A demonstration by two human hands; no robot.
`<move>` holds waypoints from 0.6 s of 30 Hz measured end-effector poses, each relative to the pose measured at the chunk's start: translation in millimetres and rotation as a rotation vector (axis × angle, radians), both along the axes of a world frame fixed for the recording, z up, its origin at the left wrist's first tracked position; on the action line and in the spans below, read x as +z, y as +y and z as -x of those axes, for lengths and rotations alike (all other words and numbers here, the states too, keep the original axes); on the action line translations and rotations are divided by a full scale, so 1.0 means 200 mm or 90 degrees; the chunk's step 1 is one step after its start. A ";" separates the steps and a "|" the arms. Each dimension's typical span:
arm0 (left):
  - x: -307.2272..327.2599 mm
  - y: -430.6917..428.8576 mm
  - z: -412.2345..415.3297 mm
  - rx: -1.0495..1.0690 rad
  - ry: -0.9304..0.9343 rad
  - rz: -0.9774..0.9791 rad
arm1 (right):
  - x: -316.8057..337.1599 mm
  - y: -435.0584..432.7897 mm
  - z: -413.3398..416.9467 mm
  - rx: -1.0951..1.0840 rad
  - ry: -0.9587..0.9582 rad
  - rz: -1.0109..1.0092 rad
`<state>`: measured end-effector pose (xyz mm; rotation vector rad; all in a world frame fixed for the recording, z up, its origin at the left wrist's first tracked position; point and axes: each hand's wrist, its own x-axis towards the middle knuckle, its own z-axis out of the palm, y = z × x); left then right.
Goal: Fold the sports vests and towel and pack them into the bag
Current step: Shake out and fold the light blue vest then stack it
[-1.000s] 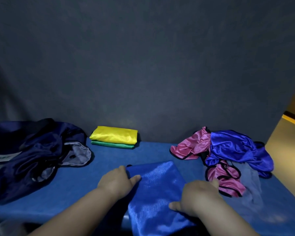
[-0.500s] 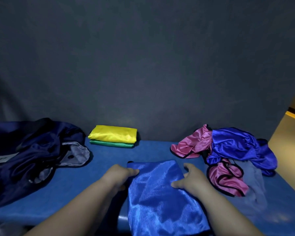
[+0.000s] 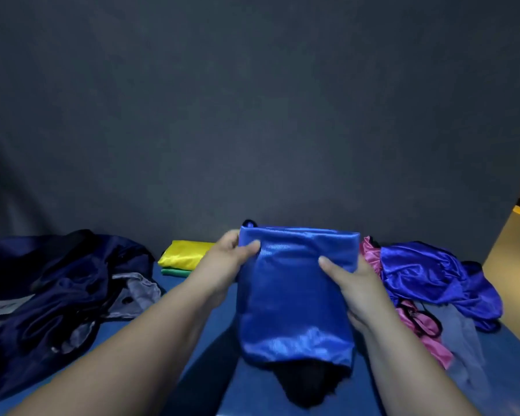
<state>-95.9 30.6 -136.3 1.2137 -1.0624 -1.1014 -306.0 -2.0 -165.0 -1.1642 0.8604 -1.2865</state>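
Blue folded vest (image 3: pixel 294 295) pinched btwn left hand (image 3: pixel 222 265) & right hand (image 3: pixel 354 283), lifted

Makeshift recording booth: grey backdrop (image 3: pixel 252 115), blue-covered table (image 3: pixel 514 364)

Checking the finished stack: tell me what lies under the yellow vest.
A folded green cloth piece lies beneath the folded shiny yellow vest; the left hand covers both pieces' right ends.

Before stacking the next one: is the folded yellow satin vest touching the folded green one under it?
Touching. The head view shows the folded yellow satin vest lying flat on the folded green vest, no gap between them.
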 end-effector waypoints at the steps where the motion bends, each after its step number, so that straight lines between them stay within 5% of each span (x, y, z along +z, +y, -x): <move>1: 0.07 0.01 -0.01 -0.004 0.004 0.061 | 0.06 0.02 0.00 -0.006 -0.007 0.069; 5: 0.20 0.10 -0.06 -0.042 -0.059 0.208 | 0.18 0.12 0.05 -0.009 0.126 0.292; 8: 0.06 0.19 -0.13 -0.088 -0.209 0.168 | 0.13 0.16 0.11 0.081 0.207 0.251; 14: -0.43 0.41 -0.14 -0.274 -0.500 0.008 | -0.20 0.25 0.25 0.304 0.588 0.088; 18: -0.52 0.46 -0.11 -0.258 -0.572 0.021 | -0.25 0.30 0.30 0.305 0.618 0.076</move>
